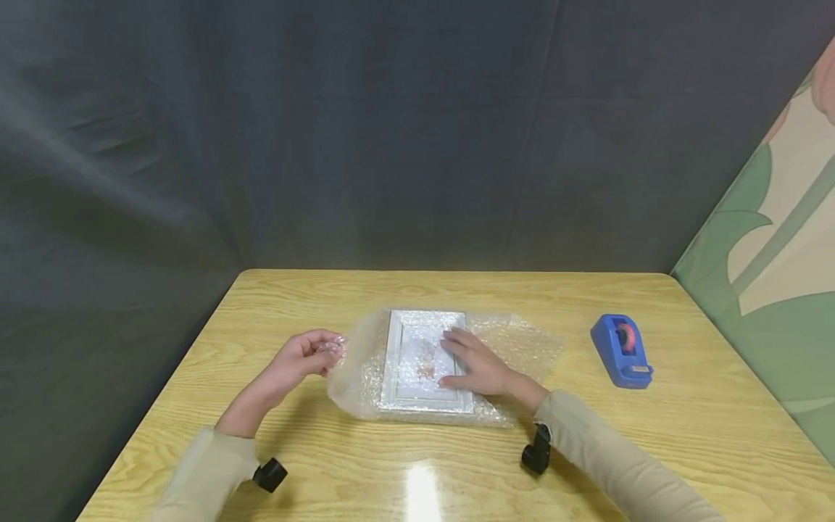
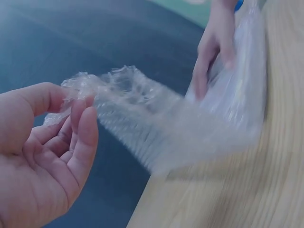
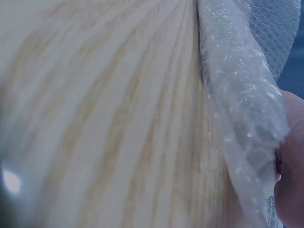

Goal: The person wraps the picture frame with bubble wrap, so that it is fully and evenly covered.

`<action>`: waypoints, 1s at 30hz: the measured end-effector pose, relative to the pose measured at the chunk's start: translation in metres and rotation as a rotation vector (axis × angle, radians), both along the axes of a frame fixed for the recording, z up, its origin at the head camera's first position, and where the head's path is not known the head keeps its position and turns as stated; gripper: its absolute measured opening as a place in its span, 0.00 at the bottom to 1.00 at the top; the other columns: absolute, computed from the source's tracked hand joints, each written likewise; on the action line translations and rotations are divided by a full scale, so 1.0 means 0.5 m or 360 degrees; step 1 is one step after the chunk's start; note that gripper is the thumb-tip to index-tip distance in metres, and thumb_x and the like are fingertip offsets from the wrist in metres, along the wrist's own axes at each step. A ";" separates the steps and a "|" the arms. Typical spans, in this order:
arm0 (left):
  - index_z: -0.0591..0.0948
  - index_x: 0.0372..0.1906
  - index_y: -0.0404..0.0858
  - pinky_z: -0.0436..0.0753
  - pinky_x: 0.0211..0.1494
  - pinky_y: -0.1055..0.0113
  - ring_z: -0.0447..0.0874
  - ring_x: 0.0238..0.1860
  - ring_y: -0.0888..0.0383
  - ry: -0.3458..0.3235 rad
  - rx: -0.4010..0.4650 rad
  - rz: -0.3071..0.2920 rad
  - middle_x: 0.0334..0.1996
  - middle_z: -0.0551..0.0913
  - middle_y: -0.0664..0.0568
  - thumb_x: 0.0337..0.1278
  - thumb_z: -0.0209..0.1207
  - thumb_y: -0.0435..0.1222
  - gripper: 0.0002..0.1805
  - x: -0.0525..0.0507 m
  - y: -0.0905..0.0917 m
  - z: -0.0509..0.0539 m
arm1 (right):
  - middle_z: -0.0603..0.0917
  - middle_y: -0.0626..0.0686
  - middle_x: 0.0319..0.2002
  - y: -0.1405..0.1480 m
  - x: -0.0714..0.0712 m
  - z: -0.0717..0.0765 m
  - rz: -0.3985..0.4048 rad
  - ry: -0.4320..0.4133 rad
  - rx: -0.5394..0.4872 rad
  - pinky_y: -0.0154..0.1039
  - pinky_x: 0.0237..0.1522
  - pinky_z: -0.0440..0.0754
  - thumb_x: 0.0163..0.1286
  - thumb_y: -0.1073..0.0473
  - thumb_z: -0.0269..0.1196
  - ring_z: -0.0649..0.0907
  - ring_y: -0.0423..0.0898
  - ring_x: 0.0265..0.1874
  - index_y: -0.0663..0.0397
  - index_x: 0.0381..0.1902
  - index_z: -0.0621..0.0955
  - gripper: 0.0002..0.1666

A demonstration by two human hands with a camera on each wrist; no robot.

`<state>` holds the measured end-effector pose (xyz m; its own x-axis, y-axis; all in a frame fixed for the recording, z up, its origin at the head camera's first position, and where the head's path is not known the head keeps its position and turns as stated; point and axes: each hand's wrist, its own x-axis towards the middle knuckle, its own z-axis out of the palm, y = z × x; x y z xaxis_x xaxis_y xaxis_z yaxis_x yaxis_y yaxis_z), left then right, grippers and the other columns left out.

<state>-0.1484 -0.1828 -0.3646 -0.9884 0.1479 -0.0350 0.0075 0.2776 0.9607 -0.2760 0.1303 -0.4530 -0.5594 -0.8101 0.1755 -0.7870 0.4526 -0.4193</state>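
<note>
With the picture frame taken as the middle of the clock and twelve set at the far side, the frame is seen lying flat on a sheet of bubble wrap, near the middle of the wooden table. The frame is white, with a pale picture in it. It cannot be told whether a thin layer of wrap is spread over its front.

At nine o'clock, the bunched end of the wrap is pinched between the thumb and fingers of the left hand. In the left wrist view, that end is held up off the table, and the wrap is stretched down toward the frame. At three o'clock, the front of the frame is touched by the right hand. Its fingers are spread out and laid flat, and nothing is gripped by them. More wrap is spread past the frame at three o'clock, partly under the right arm.

Farther out at three o'clock, a blue tape holder with a pink roll is seen, well apart from the wrap. A dark curtain is hung at twelve o'clock. Between two and three, a cloth with flowers is seen.
</note>
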 end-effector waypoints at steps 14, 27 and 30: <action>0.72 0.52 0.24 0.80 0.38 0.69 0.76 0.33 0.63 -0.0110 0.0201 -0.0168 0.33 0.78 0.56 0.56 0.54 0.30 0.20 -0.045 0.155 -0.072 | 0.58 0.64 0.66 0.001 0.002 0.003 -0.0015 -0.0035 0.0000 0.54 0.67 0.49 0.58 0.41 0.60 0.53 0.59 0.67 0.67 0.63 0.64 0.45; 0.78 0.46 0.28 0.77 0.33 0.75 0.74 0.30 0.63 0.0138 -0.0209 -0.0239 0.32 0.80 0.48 0.51 0.60 0.32 0.17 -0.049 0.215 -0.122 | 0.59 0.67 0.65 0.001 0.004 -0.009 0.0011 0.0066 -0.0052 0.56 0.66 0.49 0.70 0.55 0.48 0.54 0.62 0.66 0.70 0.63 0.63 0.30; 0.79 0.45 0.30 0.78 0.36 0.74 0.76 0.32 0.62 0.0182 -0.0330 -0.0229 0.34 0.81 0.48 0.51 0.61 0.34 0.16 -0.048 0.221 -0.126 | 0.58 0.66 0.66 0.001 0.004 -0.012 -0.0004 0.0050 -0.0044 0.55 0.66 0.49 0.71 0.53 0.48 0.54 0.61 0.66 0.68 0.63 0.63 0.30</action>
<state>-0.1722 -0.0721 -0.4278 -0.9570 0.2885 0.0312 0.1661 0.4562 0.8742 -0.2742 0.1307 -0.4588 -0.5552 -0.8033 0.2153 -0.7989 0.4431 -0.4068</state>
